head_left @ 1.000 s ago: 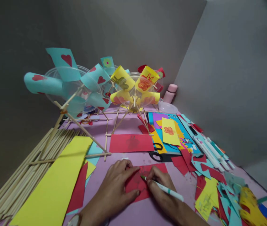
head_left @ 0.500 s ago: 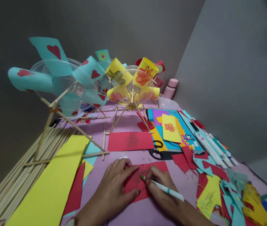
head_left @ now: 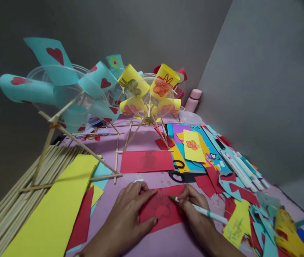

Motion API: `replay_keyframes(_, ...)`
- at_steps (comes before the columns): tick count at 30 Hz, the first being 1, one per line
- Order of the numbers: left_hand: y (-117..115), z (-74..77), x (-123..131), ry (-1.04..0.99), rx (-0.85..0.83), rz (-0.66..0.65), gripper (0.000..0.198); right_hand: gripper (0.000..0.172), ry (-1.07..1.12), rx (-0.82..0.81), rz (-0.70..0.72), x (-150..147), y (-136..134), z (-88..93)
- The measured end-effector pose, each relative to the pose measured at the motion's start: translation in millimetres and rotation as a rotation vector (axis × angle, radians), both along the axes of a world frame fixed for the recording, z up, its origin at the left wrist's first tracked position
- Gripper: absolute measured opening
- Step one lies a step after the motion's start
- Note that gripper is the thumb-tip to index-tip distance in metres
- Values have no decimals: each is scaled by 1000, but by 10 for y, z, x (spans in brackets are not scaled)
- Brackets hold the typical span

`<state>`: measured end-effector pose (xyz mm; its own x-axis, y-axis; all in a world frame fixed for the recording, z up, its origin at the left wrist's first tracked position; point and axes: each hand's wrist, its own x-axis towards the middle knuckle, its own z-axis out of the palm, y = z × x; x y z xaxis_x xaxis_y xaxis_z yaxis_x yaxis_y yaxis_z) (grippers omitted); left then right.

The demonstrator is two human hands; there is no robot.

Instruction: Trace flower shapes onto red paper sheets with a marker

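Note:
A red paper strip [head_left: 152, 225] lies on the table before me, with a dark outline of a butterfly-like shape on it. My left hand [head_left: 130, 210] rests on the strip's left part, open, thumb and fingers apart on either side of the drawing. In my right hand [head_left: 196, 208] is a white felt-tip marker [head_left: 212, 215] with a green band, gripped between thumb and fingers. Its green tip is at the paper, right of the outline. Just beyond lies another red strip [head_left: 133, 162] bearing a smudgy dark drawing.
Stick-framed wheels with blue paper [head_left: 63, 73] and yellow paper [head_left: 165, 84] stand at the back. Bamboo sticks [head_left: 9, 210] and yellow sheets [head_left: 47, 210] lie left. Scissors [head_left: 177, 175], a yellow card [head_left: 194, 150], markers [head_left: 240, 173], paper scraps [head_left: 237, 221] and a pink bottle [head_left: 194, 101] are right.
My right hand has moved right and slightly up with the marker, uncovering more of the outline. My left hand stays on the paper. The view has shifted slightly.

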<state>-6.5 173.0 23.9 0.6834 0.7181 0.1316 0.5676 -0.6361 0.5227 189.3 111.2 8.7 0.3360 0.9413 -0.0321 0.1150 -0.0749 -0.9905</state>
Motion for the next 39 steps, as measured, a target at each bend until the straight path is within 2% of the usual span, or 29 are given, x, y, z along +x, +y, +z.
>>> replay_keyframes(8, 9, 38, -11, 11, -46, -45, 45, 10, -170, 38, 62, -13, -24, -29)
replay_keyframes(14, 16, 8, 5, 21, -46, -34, 47, 8, -200, 31, 132, -23, -19, 40)
replay_keyframes(28, 12, 41, 10, 59, -54, -46, 45, 6, -358, -22, 139, -62, 16, 135)
replay_keyframes(34, -5, 46, 2, 53, -59, -33, 46, 6, -367, -13, 124, -39, 7, 73)
replay_keyframes(39, 5, 43, 5, 53, -64, -35, 45, 6, -309, 18, 169, -24, 7, 8)
